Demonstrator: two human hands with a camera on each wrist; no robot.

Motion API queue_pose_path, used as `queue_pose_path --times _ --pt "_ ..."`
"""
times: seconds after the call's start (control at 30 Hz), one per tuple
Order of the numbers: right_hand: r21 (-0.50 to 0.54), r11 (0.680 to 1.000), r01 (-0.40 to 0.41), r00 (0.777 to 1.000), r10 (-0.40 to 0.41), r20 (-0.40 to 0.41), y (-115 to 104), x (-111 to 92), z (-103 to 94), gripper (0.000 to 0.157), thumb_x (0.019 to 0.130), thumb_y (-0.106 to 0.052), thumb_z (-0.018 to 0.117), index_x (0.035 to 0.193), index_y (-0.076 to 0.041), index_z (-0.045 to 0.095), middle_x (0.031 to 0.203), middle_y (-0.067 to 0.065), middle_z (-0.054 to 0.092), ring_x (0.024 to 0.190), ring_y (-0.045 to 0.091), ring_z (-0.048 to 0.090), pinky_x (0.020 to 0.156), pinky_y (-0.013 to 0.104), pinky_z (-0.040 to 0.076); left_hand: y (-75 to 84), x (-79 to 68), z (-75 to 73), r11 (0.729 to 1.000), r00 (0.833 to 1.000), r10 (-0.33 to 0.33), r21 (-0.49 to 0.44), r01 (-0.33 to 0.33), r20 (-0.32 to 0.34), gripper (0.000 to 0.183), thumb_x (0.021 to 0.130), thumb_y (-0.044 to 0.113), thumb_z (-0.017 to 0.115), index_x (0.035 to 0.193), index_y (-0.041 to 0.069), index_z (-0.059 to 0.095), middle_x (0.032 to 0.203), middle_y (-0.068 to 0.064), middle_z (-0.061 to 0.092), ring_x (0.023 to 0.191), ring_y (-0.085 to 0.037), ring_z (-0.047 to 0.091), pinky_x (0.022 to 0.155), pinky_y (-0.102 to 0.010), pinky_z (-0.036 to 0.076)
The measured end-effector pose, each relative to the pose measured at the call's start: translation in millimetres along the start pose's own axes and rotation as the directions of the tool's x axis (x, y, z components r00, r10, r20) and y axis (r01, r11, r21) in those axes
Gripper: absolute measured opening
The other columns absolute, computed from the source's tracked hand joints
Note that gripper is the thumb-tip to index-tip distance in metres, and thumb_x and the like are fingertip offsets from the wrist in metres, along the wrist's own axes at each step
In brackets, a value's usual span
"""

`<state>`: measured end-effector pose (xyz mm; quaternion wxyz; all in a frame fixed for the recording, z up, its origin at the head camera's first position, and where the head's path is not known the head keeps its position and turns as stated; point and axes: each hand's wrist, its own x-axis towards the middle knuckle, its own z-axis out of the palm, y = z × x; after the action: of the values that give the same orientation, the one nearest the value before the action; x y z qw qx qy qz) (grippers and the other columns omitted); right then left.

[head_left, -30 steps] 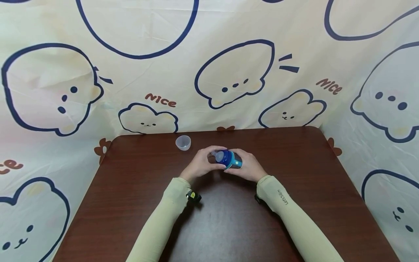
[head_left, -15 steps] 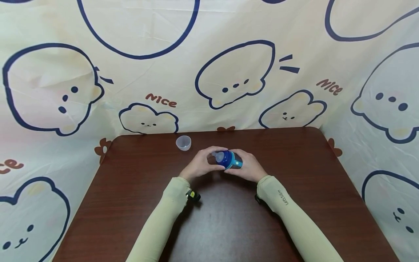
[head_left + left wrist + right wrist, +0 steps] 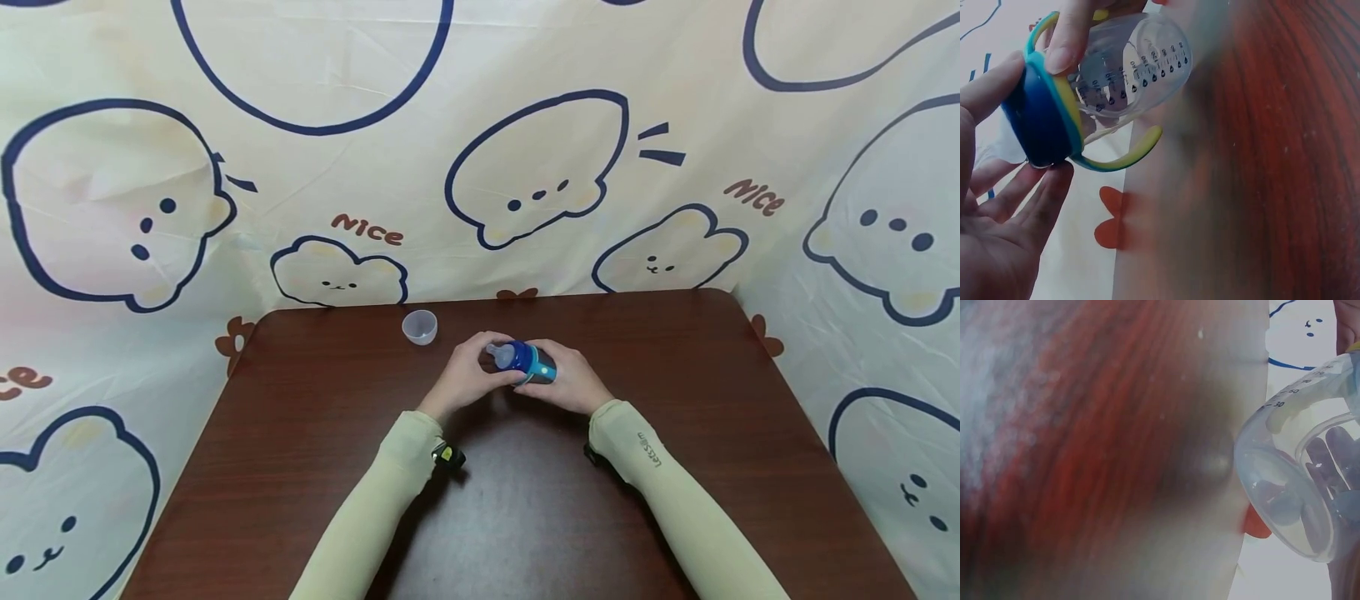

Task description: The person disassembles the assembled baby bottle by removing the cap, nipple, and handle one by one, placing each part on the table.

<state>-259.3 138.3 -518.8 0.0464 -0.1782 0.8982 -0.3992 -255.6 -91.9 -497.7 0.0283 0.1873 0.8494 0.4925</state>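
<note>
A clear baby bottle with a dark blue collar, a pale teat and teal-yellow handles is held over the table between both hands. It lies tilted, teat toward the left. My left hand pinches the blue collar between thumb and fingers. My right hand grips the bottle near the handle ring, its thumb pressing by the ring. In the right wrist view the bottle's see-through base shows, with fingers visible through it. Back left of the hands stands a clear dome-shaped cap.
The hands work above a dark brown wooden table. A printed cloth hangs close behind the table's far edge and along both sides. Each wrist carries a small black camera.
The left hand has turned slightly on the blue collar, its thumb and wrist shifting a little to the right. The right hand and the cap stay about where they were.
</note>
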Motion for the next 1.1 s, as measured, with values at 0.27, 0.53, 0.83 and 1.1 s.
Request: queue_pose_path --times 0.27,0.53,0.83,1.1 --pt "-0.021 1.0 -0.005 1.0 0.006 0.006 0.4 -1.6 3.1 0.081 0.078 -0.058 0.086 0.143 -0.021 0.054 0.136 0.004 0.063 0.118 0.027 0.06 0.101 0.053 0.055 -1.5 -2.2 -3.7 1.0 0.999 -0.004 -0.019 0.005 0.036 0.056 0.081 0.038 0.09 0.13 0.025 0.066 0.125 0.001 0.065 0.109 -0.022 0.064 0.093 -0.045 0.061" --pt "-0.025 0.999 0.022 1.0 -0.022 -0.005 1.8 -1.6 4.5 0.08 0.078 -0.055 0.087 0.143 -0.02 0.055 0.135 0.005 0.064 0.117 0.027 0.062 0.101 0.052 0.055 -5.0 -0.9 -4.6 0.999 0.997 0.035 -0.041 -0.032 0.068 0.056 0.082 0.031 0.09 0.132 0.023 0.065 0.125 -0.001 0.064 0.114 -0.024 0.064 0.099 -0.048 0.058" --pt "-0.033 0.999 0.028 1.0 -0.028 -0.003 1.3 -2.5 3.6 0.08 0.079 -0.055 0.087 0.143 -0.02 0.054 0.136 0.005 0.064 0.119 0.027 0.061 0.102 0.052 0.055 -8.4 -0.6 -4.0 0.994 0.994 0.093 -0.061 -0.089 0.062 0.056 0.081 0.027 0.09 0.132 0.023 0.066 0.123 -0.001 0.064 0.115 -0.023 0.063 0.1 -0.049 0.057" --pt "-0.036 0.999 0.025 1.0 -0.025 0.008 -1.6 -2.0 0.8 0.082 0.079 -0.056 0.086 0.144 -0.02 0.052 0.137 0.005 0.063 0.12 0.028 0.06 0.102 0.053 0.055 -9.4 0.0 -5.9 0.992 0.991 0.116 -0.059 -0.112 0.061 0.057 0.081 0.028 0.09 0.132 0.026 0.066 0.124 0.002 0.064 0.118 -0.021 0.061 0.103 -0.047 0.056"
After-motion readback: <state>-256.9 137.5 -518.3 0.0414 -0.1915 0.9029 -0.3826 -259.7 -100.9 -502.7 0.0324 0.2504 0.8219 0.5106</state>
